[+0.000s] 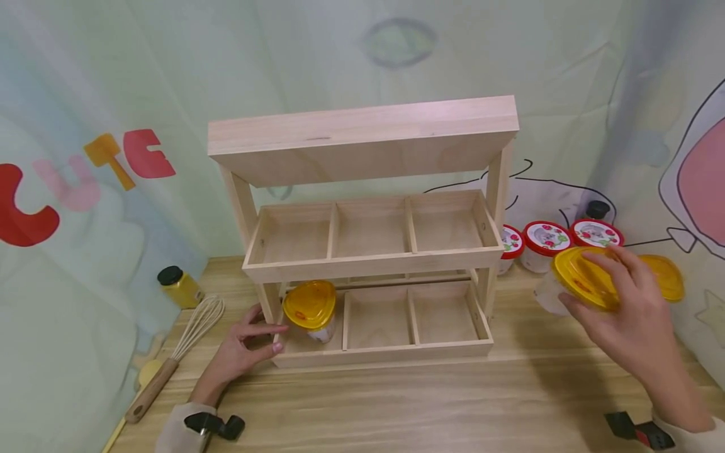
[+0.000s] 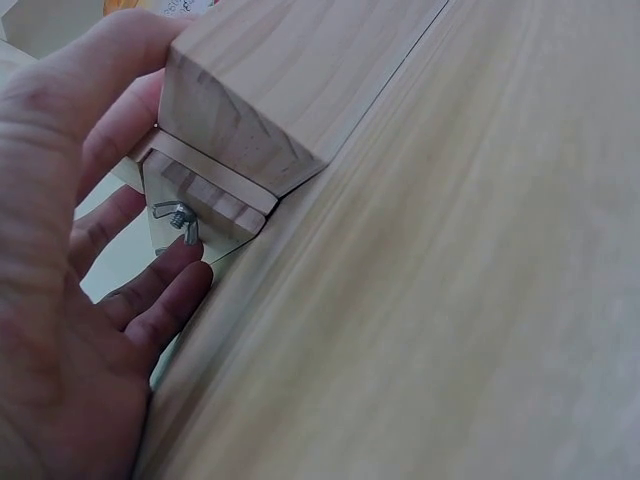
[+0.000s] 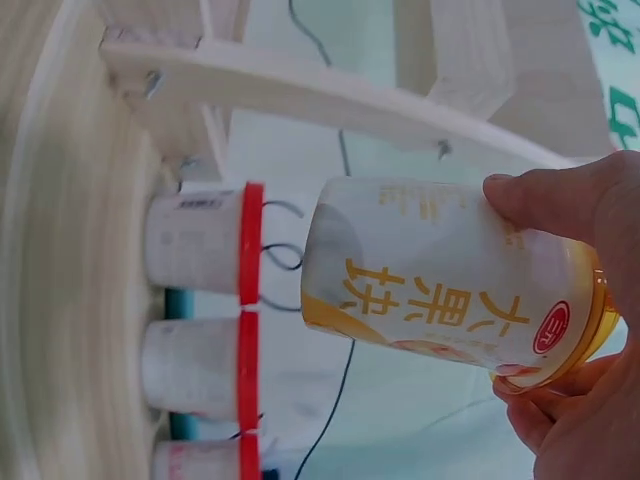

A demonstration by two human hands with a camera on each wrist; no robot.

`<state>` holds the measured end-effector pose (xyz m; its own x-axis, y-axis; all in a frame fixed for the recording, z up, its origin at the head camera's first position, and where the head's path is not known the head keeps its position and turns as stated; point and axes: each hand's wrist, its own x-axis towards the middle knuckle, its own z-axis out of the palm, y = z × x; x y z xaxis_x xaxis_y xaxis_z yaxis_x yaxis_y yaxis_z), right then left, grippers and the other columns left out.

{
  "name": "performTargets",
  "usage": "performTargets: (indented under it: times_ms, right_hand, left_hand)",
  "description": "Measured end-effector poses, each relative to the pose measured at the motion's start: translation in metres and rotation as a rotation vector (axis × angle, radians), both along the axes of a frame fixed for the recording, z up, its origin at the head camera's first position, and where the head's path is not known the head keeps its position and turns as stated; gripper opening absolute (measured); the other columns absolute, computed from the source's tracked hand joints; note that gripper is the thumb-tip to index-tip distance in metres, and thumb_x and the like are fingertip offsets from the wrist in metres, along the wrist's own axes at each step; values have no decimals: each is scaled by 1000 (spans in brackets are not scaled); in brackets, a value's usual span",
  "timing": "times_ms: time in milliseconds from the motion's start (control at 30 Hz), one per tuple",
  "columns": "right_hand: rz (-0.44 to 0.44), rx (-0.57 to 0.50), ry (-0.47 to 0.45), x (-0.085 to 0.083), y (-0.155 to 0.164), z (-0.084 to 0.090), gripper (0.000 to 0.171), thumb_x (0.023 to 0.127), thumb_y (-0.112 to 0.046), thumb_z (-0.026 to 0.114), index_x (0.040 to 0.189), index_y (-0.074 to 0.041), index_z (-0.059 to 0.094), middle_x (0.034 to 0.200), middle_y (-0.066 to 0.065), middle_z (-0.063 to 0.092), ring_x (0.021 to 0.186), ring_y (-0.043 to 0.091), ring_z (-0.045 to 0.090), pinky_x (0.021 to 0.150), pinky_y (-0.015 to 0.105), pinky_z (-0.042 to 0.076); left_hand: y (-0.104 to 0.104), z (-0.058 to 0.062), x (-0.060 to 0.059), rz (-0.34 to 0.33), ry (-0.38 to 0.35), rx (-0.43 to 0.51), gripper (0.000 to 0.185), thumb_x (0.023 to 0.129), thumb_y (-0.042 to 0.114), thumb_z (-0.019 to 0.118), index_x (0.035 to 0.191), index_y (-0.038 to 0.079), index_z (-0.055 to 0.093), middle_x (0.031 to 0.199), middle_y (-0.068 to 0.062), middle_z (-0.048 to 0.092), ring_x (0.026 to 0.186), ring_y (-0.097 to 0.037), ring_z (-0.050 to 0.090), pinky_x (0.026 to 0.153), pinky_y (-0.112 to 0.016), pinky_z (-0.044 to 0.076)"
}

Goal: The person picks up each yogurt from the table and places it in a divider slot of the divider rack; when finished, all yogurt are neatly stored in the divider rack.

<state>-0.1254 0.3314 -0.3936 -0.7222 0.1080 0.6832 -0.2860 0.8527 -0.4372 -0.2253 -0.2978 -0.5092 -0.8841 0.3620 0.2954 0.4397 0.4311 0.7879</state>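
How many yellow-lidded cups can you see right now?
3: one cup in the rack's lower left compartment, one held cup in the right hand, another cup behind that hand; more may be hidden.

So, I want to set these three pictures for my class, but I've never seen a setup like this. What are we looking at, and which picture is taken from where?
No machine here: a person works with two bare hands and wears three cameras. The wide picture comes from the head, looking down at a wooden table. The other two come from the wrists.

On the table stands a wooden rack with divided trays; one yellow-lidded cup sits in its lower left compartment. The left hand touches the rack's left front corner. The right hand grips another yellow-lidded cup, off the table in the right wrist view. Behind it stand red-lidded cups. At the left lie a whisk and a small yellow jar.
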Motion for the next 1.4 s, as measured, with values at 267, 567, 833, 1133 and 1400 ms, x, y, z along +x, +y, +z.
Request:
performTargets:
  times_ms: [267, 567, 833, 1133, 1400]
  right_hand:
    - [34, -5, -69, 11, -22, 11, 81, 68, -1, 94, 143, -10, 64, 162, 27, 47, 143, 58, 43, 116, 79, 36]
    - [125, -31, -109, 13, -39, 12, 81, 70, -4, 96, 143, -16, 65, 162, 21, 48, 144, 52, 44, 116, 72, 42]
    - [195, 8, -96, 9, -58, 4, 78, 70, -3, 97, 141, -17, 67, 161, 17, 50, 135, 43, 52, 103, -6, 26]
    - [276, -12, -61, 6, -81, -6, 82, 68, -3, 99, 141, -18, 66, 162, 11, 51, 134, 39, 56, 109, -1, 30]
    - [320, 0, -40, 0, -94, -10, 80, 68, -3, 98, 141, -17, 67, 161, 12, 52, 135, 35, 57, 112, 2, 32]
  left_hand:
    - [0, -1, 0, 3, 0, 0, 33, 88, 2, 85, 119, 12, 83, 161, -3, 50, 136, 8, 47, 107, -16, 42]
    - [1, 0, -1, -7, 0, -3, 33, 88, 2, 85, 119, 11, 83, 161, -18, 49, 135, 9, 47, 108, -17, 41]
    - [1, 0, -1, -16, 1, 14, 32, 88, 1, 84, 119, 9, 82, 160, -18, 50, 134, 7, 49, 107, -16, 43]
    - [1, 1, 0, -18, 7, 8, 32, 89, 1, 84, 120, 8, 82, 159, -22, 49, 133, 7, 49, 106, -17, 44]
    - [-1, 0, -1, -22, 21, 13, 33, 88, 0, 84, 119, 9, 82, 159, -22, 50, 134, 6, 50, 107, -16, 43]
